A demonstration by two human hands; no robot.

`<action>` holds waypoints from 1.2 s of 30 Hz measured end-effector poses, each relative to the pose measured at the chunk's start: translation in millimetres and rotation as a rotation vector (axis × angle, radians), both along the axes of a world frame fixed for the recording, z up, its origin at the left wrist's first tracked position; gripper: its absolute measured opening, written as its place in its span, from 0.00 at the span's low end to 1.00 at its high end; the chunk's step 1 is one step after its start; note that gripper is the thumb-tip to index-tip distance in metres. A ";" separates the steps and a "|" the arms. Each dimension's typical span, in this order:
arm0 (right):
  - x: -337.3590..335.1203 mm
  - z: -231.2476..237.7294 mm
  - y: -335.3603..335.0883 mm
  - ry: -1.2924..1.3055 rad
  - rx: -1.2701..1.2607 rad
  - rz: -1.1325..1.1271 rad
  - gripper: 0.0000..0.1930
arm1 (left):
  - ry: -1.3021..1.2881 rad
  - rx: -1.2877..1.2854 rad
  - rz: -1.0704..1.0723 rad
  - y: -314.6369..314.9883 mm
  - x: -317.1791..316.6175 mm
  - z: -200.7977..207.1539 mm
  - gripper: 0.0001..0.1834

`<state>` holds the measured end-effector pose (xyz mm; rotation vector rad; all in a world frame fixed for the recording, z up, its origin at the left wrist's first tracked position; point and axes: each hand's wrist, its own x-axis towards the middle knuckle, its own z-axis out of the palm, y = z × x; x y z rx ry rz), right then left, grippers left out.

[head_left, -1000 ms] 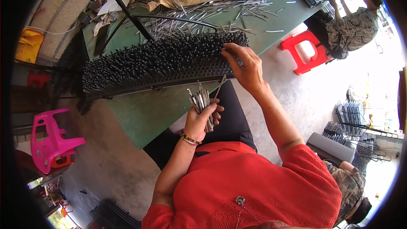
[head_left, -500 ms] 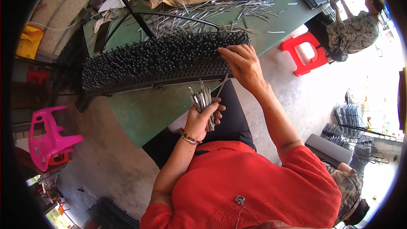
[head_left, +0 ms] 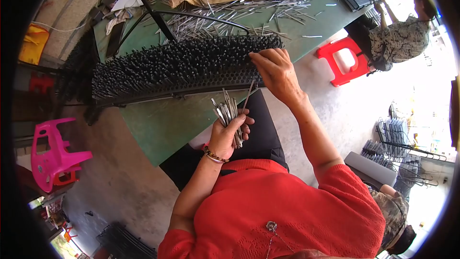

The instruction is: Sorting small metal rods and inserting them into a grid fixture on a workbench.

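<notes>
My left hand [head_left: 231, 132] is closed round a bundle of thin metal strips [head_left: 225, 108], their ends fanned out above the fist. One strip [head_left: 248, 95] leans away from the rest toward a long black rack. That perforated rack [head_left: 191, 82] lies across the near part of the table, packed with upright dark pieces [head_left: 177, 64]; rows of open holes show along its near side. Over the rack's right end, my right hand [head_left: 279, 76] has thumb and forefinger pinched together. What they hold, if anything, is too small or hidden to make out.
Loose metal strips [head_left: 230, 12] heap on the green table [head_left: 155, 129] behind the rack, beside a brown cloth strip [head_left: 206, 0]. A black metal bar [head_left: 153, 14] slants up from the rack. A red stool [head_left: 342, 60] and a co-worker [head_left: 405, 38] are at the right, a pink stool [head_left: 52, 151] left.
The single strip in my left hand now stands a little more upright and has shifted left. My right hand stays at the rack's right end, nearly in place.
</notes>
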<state>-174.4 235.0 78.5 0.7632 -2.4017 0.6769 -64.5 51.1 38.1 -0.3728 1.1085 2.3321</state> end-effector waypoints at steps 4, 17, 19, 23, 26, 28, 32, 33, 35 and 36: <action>-3.7 0.5 -2.7 -0.048 0.055 -0.005 0.12 | 0.007 0.006 -0.002 -0.2 0.4 -1.9 0.12; 33.1 15.0 -11.7 -1.020 -0.766 0.134 0.14 | 0.047 0.029 0.002 -1.0 -2.3 3.5 0.12; 28.1 15.0 -10.5 -0.755 -0.812 0.007 0.12 | 0.039 -0.005 -0.038 -2.6 -2.5 0.5 0.13; 14.4 16.7 -15.7 -0.309 -0.496 -0.093 0.11 | -0.016 0.018 -0.060 -5.4 -0.3 0.8 0.15; 8.3 5.2 -16.6 -0.271 -0.503 -0.094 0.11 | 0.008 -0.017 -0.086 -5.4 -1.3 5.1 0.16; 6.2 1.1 -17.3 -0.191 -0.415 -0.079 0.11 | -0.021 -0.017 -0.097 -7.0 -1.0 1.4 0.16; 4.2 1.8 -20.1 -0.066 -0.258 -0.060 0.11 | -0.027 -0.016 -0.095 -8.4 -0.7 0.8 0.16; 4.6 4.1 -20.8 -0.065 -0.258 -0.060 0.11 | -0.024 -0.016 -0.090 -8.6 -0.2 -1.0 0.15; 5.7 9.1 -22.0 -0.083 -0.373 -0.081 0.12 | -0.022 -0.016 -0.085 -8.4 -0.1 -1.3 0.15; 4.6 8.5 -21.3 -0.083 -0.373 -0.081 0.12 | -0.023 -0.014 -0.084 -8.1 -0.4 0.6 0.15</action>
